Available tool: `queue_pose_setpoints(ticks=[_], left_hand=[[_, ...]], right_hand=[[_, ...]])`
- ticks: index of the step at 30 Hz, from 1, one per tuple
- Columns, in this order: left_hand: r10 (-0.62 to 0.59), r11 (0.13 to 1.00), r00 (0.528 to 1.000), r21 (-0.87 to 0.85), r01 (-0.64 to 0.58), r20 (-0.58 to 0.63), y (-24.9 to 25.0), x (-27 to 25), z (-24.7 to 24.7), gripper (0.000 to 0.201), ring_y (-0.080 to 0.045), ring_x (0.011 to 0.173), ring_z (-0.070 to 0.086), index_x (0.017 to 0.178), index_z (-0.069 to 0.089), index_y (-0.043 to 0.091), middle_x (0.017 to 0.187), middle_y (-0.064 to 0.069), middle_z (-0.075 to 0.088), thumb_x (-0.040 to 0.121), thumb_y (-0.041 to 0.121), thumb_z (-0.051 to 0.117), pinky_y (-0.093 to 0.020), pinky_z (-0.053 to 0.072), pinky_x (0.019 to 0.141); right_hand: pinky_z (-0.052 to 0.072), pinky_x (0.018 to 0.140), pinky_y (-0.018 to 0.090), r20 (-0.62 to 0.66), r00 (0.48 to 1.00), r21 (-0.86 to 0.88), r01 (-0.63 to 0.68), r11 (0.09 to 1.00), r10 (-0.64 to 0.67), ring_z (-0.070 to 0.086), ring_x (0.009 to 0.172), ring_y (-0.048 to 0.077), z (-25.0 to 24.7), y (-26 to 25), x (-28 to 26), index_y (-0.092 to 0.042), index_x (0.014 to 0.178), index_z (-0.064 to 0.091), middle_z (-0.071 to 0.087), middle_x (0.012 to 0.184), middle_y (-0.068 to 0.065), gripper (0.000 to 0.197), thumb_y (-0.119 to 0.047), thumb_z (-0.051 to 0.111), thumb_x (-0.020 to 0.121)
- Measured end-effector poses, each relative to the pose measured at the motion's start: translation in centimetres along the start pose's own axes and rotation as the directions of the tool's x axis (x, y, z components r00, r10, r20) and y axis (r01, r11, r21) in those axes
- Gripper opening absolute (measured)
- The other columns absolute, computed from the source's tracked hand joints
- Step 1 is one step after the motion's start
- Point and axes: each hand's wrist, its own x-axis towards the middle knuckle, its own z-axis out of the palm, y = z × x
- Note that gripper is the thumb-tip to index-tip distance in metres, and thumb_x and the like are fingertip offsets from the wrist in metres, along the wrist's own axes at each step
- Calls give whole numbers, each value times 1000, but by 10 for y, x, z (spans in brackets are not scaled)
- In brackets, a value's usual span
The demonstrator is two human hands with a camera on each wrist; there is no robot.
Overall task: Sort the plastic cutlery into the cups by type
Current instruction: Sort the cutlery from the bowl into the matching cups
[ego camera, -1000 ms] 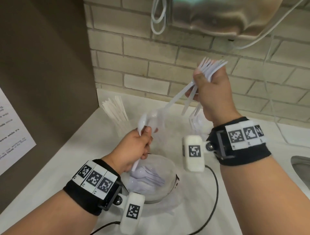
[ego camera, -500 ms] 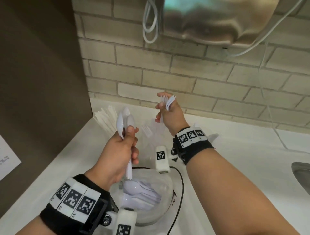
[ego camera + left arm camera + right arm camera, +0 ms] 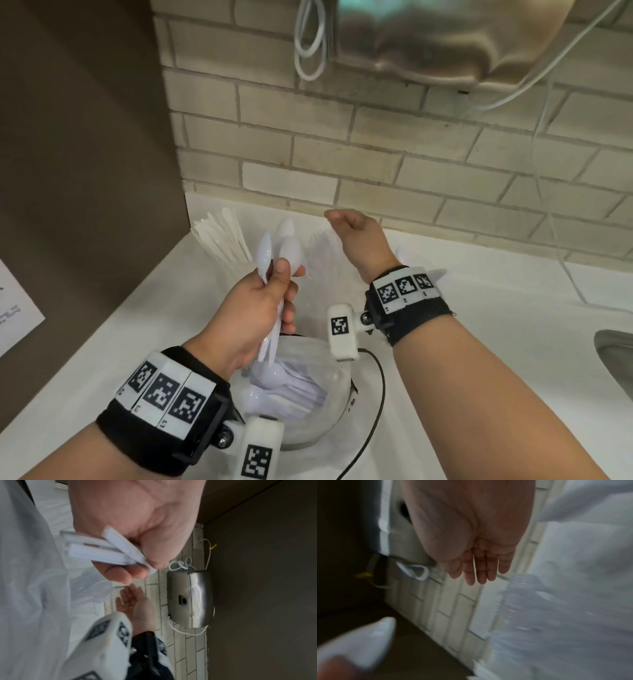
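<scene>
Worktop [image 3: 479,342] runs along brick wall [image 3: 376,154]. Bowl [image 3: 337,387] of spoons nearest the person. Behind it, three cups by the wall: knives [image 3: 222,236] left, forks [image 3: 320,245] right, spoons between. Sink [image 3: 616,356] far right. Dispenser [image 3: 445,37] on wall above.

Right hand [image 3: 471,534] seen from the wrist, palm bare, fingers [image 3: 481,568] straight and together, holding nothing. Beyond the fingertips, pale brick wall [image 3: 450,601] with a looped white cord [image 3: 414,570]. Lower right, blurred forks [image 3: 530,601]. Lower left, blurred spoon bowl [image 3: 363,639].
</scene>
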Motion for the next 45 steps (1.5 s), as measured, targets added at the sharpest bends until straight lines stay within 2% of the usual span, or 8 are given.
queue_pose_setpoints(ticks=[8, 15, 18, 23, 29, 34, 37, 45], left_hand=[[-110, 984, 952, 168, 63, 285, 1, -6, 6, 37, -8, 42, 28, 98, 55, 10, 56, 2, 40, 71, 24, 77, -20, 24, 38], [-136, 963, 948, 263, 58, 288, -1, -11, 25, 57, -6, 59, 43, 110, 58, 21, 93, -11, 45, 64, -2, 83, -21, 27, 39], [-162, 958, 938, 277, 75, 306, -5, -10, 27, 65, -10, 68, 47, 118, 55, 17, 101, -14, 49, 63, -7, 79, -21, 30, 40], [-190, 938, 916, 340, 64, 354, -15, -7, 21, 67, -16, 82, 61, 114, 58, 11, 105, -12, 61, 54, 17, 87, -26, 51, 60], [-42, 566, 955, 795, -218, 292, -9, -9, -4, 43, -7, 114, 50, 100, 60, 38, 121, 9, 49, 65, 44, 83, -28, 42, 98], [-248, 113, 920, 952, -284, 303, -17, -14, -13, 12, -16, 138, 25, 88, 64, 48, 147, 12, 31, 78, 45, 69, -41, 19, 110], [-270, 61, 919, 958, -282, 288, -23, -13, -11, 21, -15, 139, 24, 101, 62, 50, 151, 12, 26, 87, 34, 61, -38, 17, 108], [-261, 86, 918, 955, -285, 298, -23, -10, -21, 32, -12, 136, 27, 106, 62, 49, 149, 13, 28, 90, 23, 54, -34, 17, 107]], right_hand=[[49, 84, 42, 446, 889, 367, -80, 927, -100, 62, 88, 22, -9, -55, -79, -32, 135, 40, 65, 96, 2, 71, -27, 77, 74], [57, 82, 51, 321, 935, 151, 108, 983, -152, 62, 107, 35, -9, -40, -111, -34, 125, 50, 54, 121, 5, 59, -2, 71, 80], [55, 61, 32, 297, 948, 247, 37, 968, -113, 64, 105, 36, -8, -34, -119, -36, 117, 51, 56, 112, 6, 50, 1, 65, 85], [57, 61, 34, 180, 975, 226, 89, 970, -132, 59, 80, 27, -9, -35, -128, -28, 111, 54, 53, 98, 0, 41, 5, 61, 87], [53, 89, 49, -203, 952, 25, 239, 971, -229, 57, 90, 21, -70, -44, -93, -37, 97, 55, 53, 95, -7, 41, -2, 61, 78], [44, 83, 12, -375, 846, -302, 276, 912, -380, 49, 90, 2, -104, -32, -52, -25, 105, 51, 49, 111, 3, 39, 6, 49, 82], [34, 81, -1, -371, 846, -353, 254, 901, -384, 45, 91, -2, -98, -7, -36, -13, 111, 55, 47, 115, 9, 37, 10, 46, 83], [35, 84, 18, -237, 969, -543, -78, 836, -64, 51, 99, 19, -87, 52, -18, -4, 123, 52, 48, 130, 16, 30, -10, 50, 94]])
